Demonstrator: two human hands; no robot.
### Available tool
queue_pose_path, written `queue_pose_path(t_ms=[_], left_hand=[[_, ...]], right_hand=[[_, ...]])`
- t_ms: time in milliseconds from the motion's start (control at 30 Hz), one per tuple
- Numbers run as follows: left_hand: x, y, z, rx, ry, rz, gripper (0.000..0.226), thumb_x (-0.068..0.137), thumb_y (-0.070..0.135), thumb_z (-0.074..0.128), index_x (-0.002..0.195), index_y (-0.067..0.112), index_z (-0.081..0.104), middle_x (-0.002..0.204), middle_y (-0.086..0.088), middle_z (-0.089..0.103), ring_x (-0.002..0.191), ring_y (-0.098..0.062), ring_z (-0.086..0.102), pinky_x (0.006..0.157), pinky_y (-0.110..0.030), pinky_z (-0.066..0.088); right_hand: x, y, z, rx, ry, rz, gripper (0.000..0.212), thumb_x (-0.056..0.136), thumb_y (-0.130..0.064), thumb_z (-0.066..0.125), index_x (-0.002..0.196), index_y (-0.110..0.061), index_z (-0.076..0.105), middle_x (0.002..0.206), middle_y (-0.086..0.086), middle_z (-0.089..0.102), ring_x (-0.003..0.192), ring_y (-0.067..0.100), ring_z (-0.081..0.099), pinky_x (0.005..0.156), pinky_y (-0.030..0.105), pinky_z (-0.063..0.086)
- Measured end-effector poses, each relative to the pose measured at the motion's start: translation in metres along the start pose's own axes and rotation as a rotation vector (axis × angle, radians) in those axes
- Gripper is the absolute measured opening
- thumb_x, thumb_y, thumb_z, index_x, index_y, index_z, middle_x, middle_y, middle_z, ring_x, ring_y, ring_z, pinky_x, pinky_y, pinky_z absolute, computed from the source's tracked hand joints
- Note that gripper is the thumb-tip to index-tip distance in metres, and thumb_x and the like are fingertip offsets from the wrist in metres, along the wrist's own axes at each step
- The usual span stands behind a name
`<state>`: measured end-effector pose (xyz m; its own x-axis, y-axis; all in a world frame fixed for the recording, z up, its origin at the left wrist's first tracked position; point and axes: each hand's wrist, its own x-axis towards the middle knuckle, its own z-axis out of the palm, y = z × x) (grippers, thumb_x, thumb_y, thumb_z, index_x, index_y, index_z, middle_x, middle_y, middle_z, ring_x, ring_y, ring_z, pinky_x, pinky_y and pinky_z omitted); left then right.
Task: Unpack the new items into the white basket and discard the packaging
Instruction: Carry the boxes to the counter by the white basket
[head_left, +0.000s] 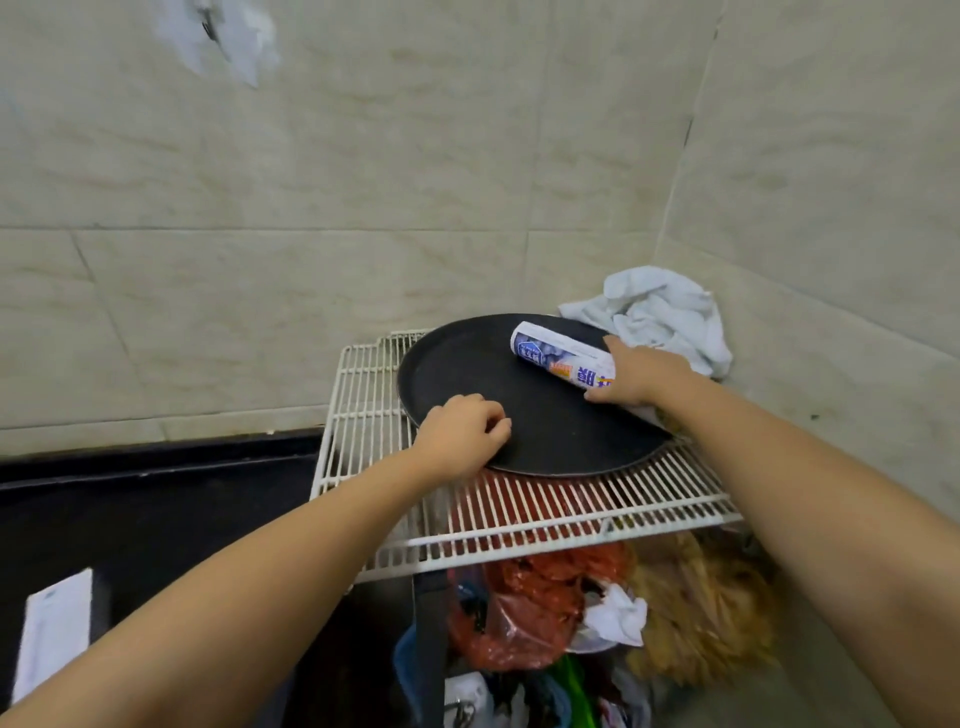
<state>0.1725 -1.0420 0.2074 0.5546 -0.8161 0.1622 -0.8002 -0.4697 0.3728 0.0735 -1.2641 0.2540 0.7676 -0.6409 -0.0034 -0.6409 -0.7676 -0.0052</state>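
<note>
Pale tiled walls (363, 182) meet in a corner at the upper right of the frame. A white wire rack (519, 514) sits in the middle, with a round black tray (467, 374) on top. The right hand (641, 376) is wrapped around a wrapped roll (563, 356) lying on the tray at center right. The left hand (462, 434) is loosely curled and rests on the tray's near edge, holding nothing that I can see. A light blue cloth (660, 312) is bunched behind the roll. Below the rack, at the bottom middle, is a pile of bags and trash (545, 613). No white basket shows. The roll still has its wrapper on, so I think the job has barely begun: unwrapping, putting away and throwing out are all left.
</note>
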Motion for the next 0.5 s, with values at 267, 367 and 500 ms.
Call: queue_pose_path(t_ms=[267, 367, 500], left_hand=[[0.000, 0.000, 0.002, 0.064, 0.017, 0.007, 0.029, 0.094, 0.039, 0.038, 0.102, 0.023, 0.061, 0.104, -0.003, 0.059, 0.098, -0.022, 0.054, 0.086, -0.040, 0.044], [-0.001, 0.000, -0.002, 0.026, -0.026, 0.015, 0.028, 0.094, 0.038, 0.040, 0.103, 0.021, 0.061, 0.105, -0.003, 0.058, 0.097, -0.020, 0.053, 0.086, -0.037, 0.041], [-0.015, -0.007, -0.026, -0.150, -0.064, 0.069, 0.023, 0.093, 0.030, 0.046, 0.102, 0.016, 0.063, 0.105, -0.006, 0.059, 0.096, -0.020, 0.056, 0.083, -0.030, 0.042]], right_hand=[[-0.004, -0.009, -0.004, -0.028, 0.088, -0.042, 0.054, 0.076, -0.048, 0.061, 0.114, -0.013, 0.044, 0.111, 0.009, 0.063, 0.096, 0.027, 0.059, 0.072, 0.035, 0.043], [-0.015, -0.025, -0.021, 0.059, 0.176, -0.055, 0.060, 0.076, -0.045, 0.061, 0.124, -0.013, 0.044, 0.117, 0.011, 0.062, 0.102, 0.028, 0.059, 0.077, 0.036, 0.045], [-0.033, -0.068, -0.057, 0.108, 0.260, -0.146, 0.057, 0.077, -0.045, 0.060, 0.120, -0.012, 0.046, 0.116, 0.014, 0.062, 0.098, 0.033, 0.060, 0.071, 0.034, 0.045]])
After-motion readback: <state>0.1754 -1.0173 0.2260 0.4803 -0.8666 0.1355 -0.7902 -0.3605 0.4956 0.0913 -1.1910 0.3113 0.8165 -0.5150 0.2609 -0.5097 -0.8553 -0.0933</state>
